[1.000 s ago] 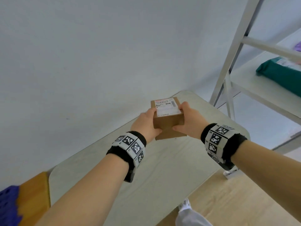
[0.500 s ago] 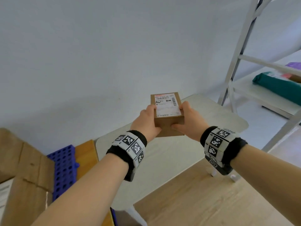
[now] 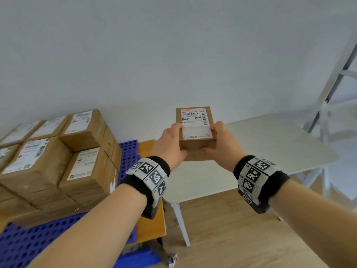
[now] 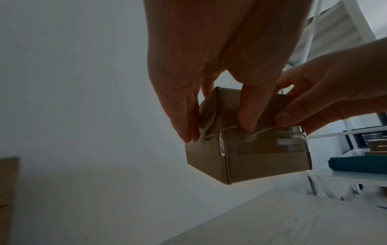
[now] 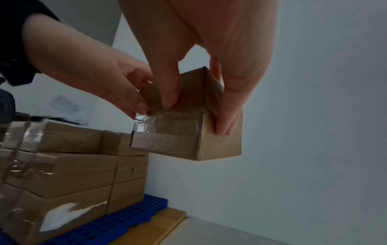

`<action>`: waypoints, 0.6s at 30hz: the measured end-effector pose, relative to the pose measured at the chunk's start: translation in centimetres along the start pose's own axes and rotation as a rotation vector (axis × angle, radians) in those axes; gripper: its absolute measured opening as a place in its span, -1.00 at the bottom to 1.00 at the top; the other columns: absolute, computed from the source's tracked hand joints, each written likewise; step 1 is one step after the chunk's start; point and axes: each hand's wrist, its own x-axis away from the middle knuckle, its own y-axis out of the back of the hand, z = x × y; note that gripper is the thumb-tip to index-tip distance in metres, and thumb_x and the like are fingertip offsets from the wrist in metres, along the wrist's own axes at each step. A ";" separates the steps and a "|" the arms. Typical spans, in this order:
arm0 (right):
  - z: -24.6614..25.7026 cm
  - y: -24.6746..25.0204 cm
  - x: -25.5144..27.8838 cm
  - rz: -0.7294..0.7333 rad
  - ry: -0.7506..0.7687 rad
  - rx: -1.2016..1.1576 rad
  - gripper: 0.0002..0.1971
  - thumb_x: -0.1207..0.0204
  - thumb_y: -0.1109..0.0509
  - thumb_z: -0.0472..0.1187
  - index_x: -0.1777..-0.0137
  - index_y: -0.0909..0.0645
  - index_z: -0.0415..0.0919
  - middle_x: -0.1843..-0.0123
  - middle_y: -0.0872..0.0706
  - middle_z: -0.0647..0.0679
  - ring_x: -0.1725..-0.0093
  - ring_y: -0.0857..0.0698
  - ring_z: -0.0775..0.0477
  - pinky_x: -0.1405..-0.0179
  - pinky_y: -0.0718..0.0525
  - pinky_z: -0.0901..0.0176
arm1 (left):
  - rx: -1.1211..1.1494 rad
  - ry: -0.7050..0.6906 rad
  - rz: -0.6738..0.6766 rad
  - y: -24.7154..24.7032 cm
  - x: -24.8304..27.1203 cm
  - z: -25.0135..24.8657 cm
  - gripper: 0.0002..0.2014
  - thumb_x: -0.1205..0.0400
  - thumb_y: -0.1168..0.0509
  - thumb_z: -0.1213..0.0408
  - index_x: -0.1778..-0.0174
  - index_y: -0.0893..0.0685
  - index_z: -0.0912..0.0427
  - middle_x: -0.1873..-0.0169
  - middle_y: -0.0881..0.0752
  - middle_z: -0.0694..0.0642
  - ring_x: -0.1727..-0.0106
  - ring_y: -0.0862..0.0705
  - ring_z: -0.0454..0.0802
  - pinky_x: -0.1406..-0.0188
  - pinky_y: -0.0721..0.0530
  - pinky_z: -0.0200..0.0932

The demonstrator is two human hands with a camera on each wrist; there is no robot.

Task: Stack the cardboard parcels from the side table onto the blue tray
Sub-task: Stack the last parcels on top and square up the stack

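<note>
A small cardboard parcel [image 3: 196, 128] with a white shipping label hangs in the air above the white side table [image 3: 270, 144]. My left hand [image 3: 171, 145] grips its left side and my right hand [image 3: 219, 145] grips its right side. From below, the parcel [image 4: 247, 149] shows clear tape, with my left fingers [image 4: 184, 119] on one side and a thumb on the near face. The right wrist view shows the parcel [image 5: 188, 132] the same way. The blue tray [image 3: 127, 153] at the left carries several stacked parcels [image 3: 58, 157].
The blue perforated tray rests on a wooden surface [image 3: 150, 225]. A white metal shelf frame [image 3: 328, 97] stands at the right; a teal package [image 4: 358, 165] lies on a shelf there. A plain white wall is behind. Wooden floor [image 3: 231, 229] lies below the table.
The view has swung left, bringing the stacked parcels and blue tray into sight. Both hands have carried the parcel leftward, off the table's middle toward the tray.
</note>
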 end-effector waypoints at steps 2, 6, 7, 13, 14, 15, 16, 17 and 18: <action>1.5 -1.0 0.4 0.029 0.037 -0.016 -0.49 -0.41 -0.50 -0.22 -0.24 -0.30 -0.21 -0.20 -0.61 -0.13 -0.04 -0.59 -0.09 0.07 -0.55 0.13 | -0.010 0.027 -0.025 1.2 1.4 1.4 -0.33 -0.52 -0.39 0.22 -0.52 -0.23 0.03 -0.33 -0.48 0.15 -0.20 -0.59 0.08 -0.09 -0.64 -0.10; 4.9 -3.3 0.7 0.087 0.117 -0.012 -0.48 -0.40 -0.51 -0.19 -0.24 -0.30 -0.20 -0.20 -0.62 -0.14 -0.01 -0.59 -0.07 0.11 -0.55 0.17 | -0.042 0.080 -0.070 3.8 4.0 4.4 -0.32 -0.50 -0.41 0.19 -0.51 -0.25 0.04 -0.30 -0.52 0.11 -0.18 -0.58 0.04 -0.03 -0.59 -0.15; 5.8 -3.9 0.8 0.101 0.133 -0.012 -0.48 -0.40 -0.51 -0.19 -0.25 -0.30 -0.21 -0.21 -0.61 -0.14 0.00 -0.57 -0.05 0.12 -0.53 0.19 | -0.050 0.092 -0.082 4.4 4.6 5.3 -0.32 -0.50 -0.41 0.18 -0.51 -0.25 0.04 -0.30 -0.53 0.10 -0.19 -0.58 0.03 -0.03 -0.58 -0.16; 12.0 -9.1 0.9 0.154 0.196 0.012 -0.46 -0.40 -0.51 -0.13 -0.25 -0.29 -0.16 -0.17 -0.61 -0.13 0.00 -0.61 -0.09 0.06 -0.65 0.07 | -0.072 0.165 -0.125 8.7 8.1 11.2 -0.31 -0.51 -0.41 0.20 -0.52 -0.25 0.06 -0.33 -0.54 0.08 -0.22 -0.60 0.04 -0.17 -0.64 -0.05; 13.1 -10.2 0.9 0.164 0.199 0.013 -0.46 -0.40 -0.50 -0.13 -0.26 -0.29 -0.16 -0.17 -0.61 -0.13 0.02 -0.61 -0.10 0.09 -0.65 0.08 | -0.081 0.169 -0.124 9.4 8.5 12.4 -0.32 -0.52 -0.40 0.20 -0.52 -0.24 0.06 -0.33 -0.55 0.08 -0.22 -0.61 0.03 -0.14 -0.64 -0.09; 14.1 -11.2 0.9 0.171 0.202 0.010 -0.46 -0.40 -0.50 -0.13 -0.27 -0.29 -0.17 -0.17 -0.61 -0.13 0.04 -0.61 -0.10 0.12 -0.65 0.08 | -0.089 0.170 -0.122 10.1 9.0 13.7 -0.33 -0.53 -0.40 0.20 -0.52 -0.24 0.06 -0.32 -0.57 0.07 -0.21 -0.62 0.03 -0.09 -0.63 -0.13; 15.2 -12.3 0.9 0.174 0.203 0.001 -0.46 -0.40 -0.51 -0.13 -0.27 -0.29 -0.17 -0.16 -0.61 -0.13 0.05 -0.62 -0.10 0.14 -0.64 0.08 | -0.096 0.167 -0.119 10.8 9.4 15.0 -0.34 -0.53 -0.39 0.20 -0.51 -0.24 0.07 -0.30 -0.58 0.07 -0.19 -0.63 0.03 -0.05 -0.62 -0.15; 16.1 -13.5 0.9 0.175 0.199 -0.011 -0.46 -0.40 -0.51 -0.15 -0.27 -0.30 -0.18 -0.16 -0.61 -0.13 0.05 -0.61 -0.10 0.15 -0.62 0.10 | -0.105 0.164 -0.111 11.5 9.8 16.4 -0.35 -0.54 -0.38 0.19 -0.52 -0.24 0.08 -0.28 -0.60 0.07 -0.16 -0.64 0.04 -0.02 -0.63 -0.14; 17.0 -14.7 1.0 0.174 0.190 -0.019 -0.45 -0.41 -0.51 -0.16 -0.28 -0.30 -0.19 -0.16 -0.61 -0.13 0.04 -0.59 -0.08 0.15 -0.59 0.12 | -0.112 0.161 -0.098 12.1 10.1 17.8 -0.35 -0.55 -0.36 0.18 -0.52 -0.23 0.08 -0.26 -0.61 0.07 -0.13 -0.65 0.04 0.00 -0.65 -0.11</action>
